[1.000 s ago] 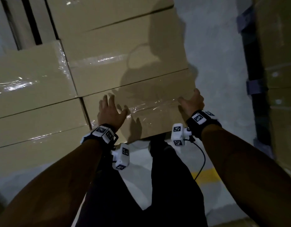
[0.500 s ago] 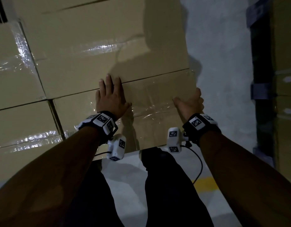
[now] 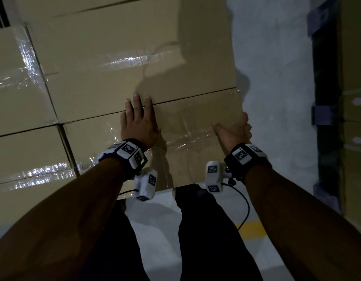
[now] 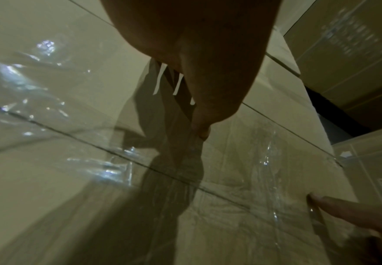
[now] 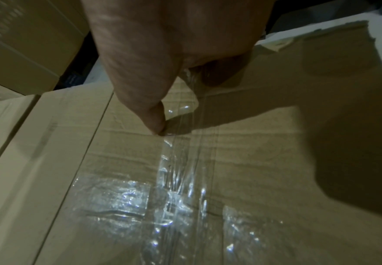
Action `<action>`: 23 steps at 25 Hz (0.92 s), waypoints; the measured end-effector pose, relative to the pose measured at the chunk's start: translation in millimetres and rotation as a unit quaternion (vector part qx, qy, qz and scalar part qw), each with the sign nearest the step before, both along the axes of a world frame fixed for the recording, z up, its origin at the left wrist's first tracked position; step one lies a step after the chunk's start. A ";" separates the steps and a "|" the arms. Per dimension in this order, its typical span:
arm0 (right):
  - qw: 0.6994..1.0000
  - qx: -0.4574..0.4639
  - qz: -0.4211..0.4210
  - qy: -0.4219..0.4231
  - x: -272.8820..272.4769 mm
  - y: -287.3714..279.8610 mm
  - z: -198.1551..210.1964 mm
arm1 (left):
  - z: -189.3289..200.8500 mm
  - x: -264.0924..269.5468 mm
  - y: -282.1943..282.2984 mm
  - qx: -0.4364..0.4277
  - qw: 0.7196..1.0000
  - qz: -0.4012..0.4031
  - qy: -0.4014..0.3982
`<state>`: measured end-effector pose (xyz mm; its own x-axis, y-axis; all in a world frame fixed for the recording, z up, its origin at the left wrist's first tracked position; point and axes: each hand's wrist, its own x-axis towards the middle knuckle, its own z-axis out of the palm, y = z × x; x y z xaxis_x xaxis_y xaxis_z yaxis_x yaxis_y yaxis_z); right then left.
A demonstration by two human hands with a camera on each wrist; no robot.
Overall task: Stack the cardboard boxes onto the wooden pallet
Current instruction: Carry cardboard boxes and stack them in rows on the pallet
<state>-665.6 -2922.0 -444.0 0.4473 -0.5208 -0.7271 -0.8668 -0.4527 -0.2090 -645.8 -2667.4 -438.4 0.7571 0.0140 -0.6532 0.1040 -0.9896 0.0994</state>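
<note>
The tan, tape-sealed cardboard box (image 3: 187, 138) sits at the stack's near right corner, left hand (image 3: 138, 126) flat with fingers straight, right hand (image 3: 234, 130) curling over its right edge, apparently seating it flush; releasing comes next.

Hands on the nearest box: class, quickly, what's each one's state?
Left hand: open, fingers flat on the nearest box.
Right hand: grips the box's right edge.
</note>
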 end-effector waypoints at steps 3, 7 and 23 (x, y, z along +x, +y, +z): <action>1.000 0.000 0.002 0.001 0.8 -0.8 -1.7 | -1.7 -0.8 0.6 -0.002 1.000 0.000 0.000; 1.000 0.008 0.012 0.014 1.8 -2.0 0.1 | 1.1 2.7 3.7 -0.012 1.000 -0.003 -0.002; 0.957 -0.023 0.286 0.027 -72.2 171.4 165.2 | 171.7 -97.5 152.4 -0.002 0.998 -0.054 -0.037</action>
